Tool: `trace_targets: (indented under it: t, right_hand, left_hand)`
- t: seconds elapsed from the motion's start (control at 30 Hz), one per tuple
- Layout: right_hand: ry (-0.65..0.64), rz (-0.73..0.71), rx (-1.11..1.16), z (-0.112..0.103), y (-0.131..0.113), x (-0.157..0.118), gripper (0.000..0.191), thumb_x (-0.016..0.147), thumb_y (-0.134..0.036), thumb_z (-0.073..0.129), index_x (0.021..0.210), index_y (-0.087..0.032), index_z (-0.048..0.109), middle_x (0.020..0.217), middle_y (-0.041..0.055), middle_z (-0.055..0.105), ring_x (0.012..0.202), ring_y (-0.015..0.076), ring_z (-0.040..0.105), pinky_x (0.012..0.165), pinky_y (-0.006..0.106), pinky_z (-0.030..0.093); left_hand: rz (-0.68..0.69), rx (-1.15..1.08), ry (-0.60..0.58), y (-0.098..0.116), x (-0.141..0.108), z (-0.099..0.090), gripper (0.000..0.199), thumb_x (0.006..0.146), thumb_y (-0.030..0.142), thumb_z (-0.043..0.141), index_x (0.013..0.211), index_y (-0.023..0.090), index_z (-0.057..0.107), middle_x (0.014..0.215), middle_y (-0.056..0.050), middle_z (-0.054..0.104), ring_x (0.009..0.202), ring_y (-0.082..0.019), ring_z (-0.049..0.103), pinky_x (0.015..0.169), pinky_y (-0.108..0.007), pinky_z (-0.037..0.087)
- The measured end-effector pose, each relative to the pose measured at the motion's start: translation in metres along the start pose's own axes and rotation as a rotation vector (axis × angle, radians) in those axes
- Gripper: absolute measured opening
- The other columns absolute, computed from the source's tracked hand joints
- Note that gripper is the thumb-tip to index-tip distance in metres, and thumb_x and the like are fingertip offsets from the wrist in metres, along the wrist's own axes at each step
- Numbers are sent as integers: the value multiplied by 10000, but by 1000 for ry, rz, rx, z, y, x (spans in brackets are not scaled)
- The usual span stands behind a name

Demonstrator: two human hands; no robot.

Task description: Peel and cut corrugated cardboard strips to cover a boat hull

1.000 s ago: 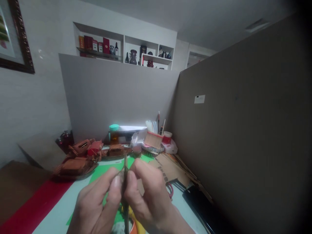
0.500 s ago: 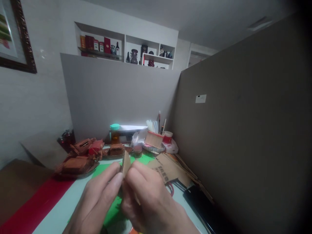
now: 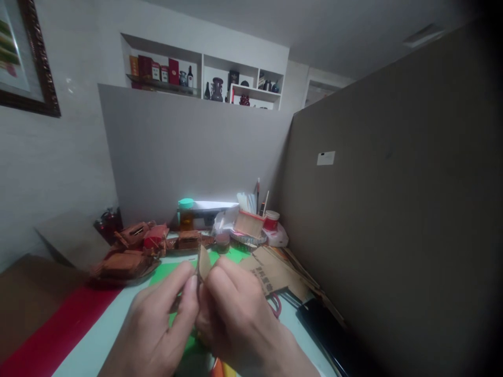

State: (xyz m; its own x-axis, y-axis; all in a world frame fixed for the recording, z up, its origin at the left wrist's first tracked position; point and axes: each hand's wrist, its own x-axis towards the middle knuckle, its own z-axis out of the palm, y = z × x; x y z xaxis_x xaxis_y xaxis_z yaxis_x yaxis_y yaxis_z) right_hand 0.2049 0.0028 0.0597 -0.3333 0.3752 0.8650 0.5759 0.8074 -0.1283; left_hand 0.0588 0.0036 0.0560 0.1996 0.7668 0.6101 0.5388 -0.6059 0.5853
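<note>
A small piece of brown cardboard (image 3: 204, 263) stands up between my two hands, over a green sheet (image 3: 165, 270) on the table. My left hand (image 3: 159, 314) pinches its left side between thumb and fingers. My right hand (image 3: 239, 309) is closed on its right side, the fingers curled; their tips are partly hidden. Flat cardboard with printed characters (image 3: 271, 269) lies to the right, beside the red handle of a tool (image 3: 276, 305). Below my hands, something orange and yellow (image 3: 223, 368) shows in part.
Brown boat-like models (image 3: 126, 264) stand at the left, near a red strip (image 3: 66, 327). A jar with a teal lid (image 3: 186, 209), a red and white cup (image 3: 271, 220) and a box of sticks stand at the back. A black object (image 3: 326, 335) lies at the right, by the grey partition (image 3: 385, 209).
My left thumb and fingers have shifted slightly on the cardboard, with a wider gap between them. The cardboard is turned a little. More of the orange and yellow thing shows below.
</note>
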Motion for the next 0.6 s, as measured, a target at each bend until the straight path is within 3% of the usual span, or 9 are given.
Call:
trace_targets:
  t: [0.1,0.2,0.47,0.6]
  right_hand:
    - [55,19,-35,3,-3,0,266,945,-119,419,729,-232,315,678,-20,369,580,127,366,522,293,280]
    - [49,42,-38,2,-5,1,259,951,-120,409,728,-227,332,687,-14,390,597,129,399,536,287,298]
    - [-285,215,12,-26,-3,7,116,957,-243,415,868,-181,456,793,23,502,641,146,445,561,281,368]
    - [-337,157,-166,-29,-4,7,158,963,-233,384,924,-153,515,866,66,537,717,184,474,566,311,355]
  left_hand:
    - [-82,-26,-9,0,-2,1,318,984,383,339,698,264,412,607,56,459,535,-149,481,507,-259,375]
    - [-55,4,-35,-4,-1,1,332,995,371,325,691,263,404,598,61,454,519,-140,483,498,-252,376]
    - [214,67,27,-5,6,1,256,944,219,419,691,261,422,620,47,517,532,-140,542,521,-229,430]
    - [225,49,67,3,8,2,252,917,231,455,667,263,468,591,38,534,515,-151,543,506,-226,450]
